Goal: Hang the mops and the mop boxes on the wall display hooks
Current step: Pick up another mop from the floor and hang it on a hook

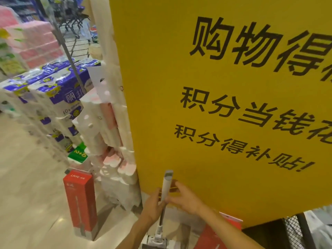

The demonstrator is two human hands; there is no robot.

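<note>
A mop (166,184) with a white grip and dark metal pole stands upright near the bottom centre, its flat head (156,239) on the floor. My left hand (152,205) grips the pole just below the white grip. My right hand (185,198) pinches the grip from the right side. A tall red mop box (80,202) stands on the floor to the left. Part of another red box (213,236) shows at the bottom, right of the mop head.
A big yellow sign (224,105) with black characters fills the right side, right behind the mop. Stacked tissue packs (53,97) and hanging paper rolls (107,123) crowd the left. A black wire rack (296,230) sits at the bottom right. Shopping carts (71,17) stand far back.
</note>
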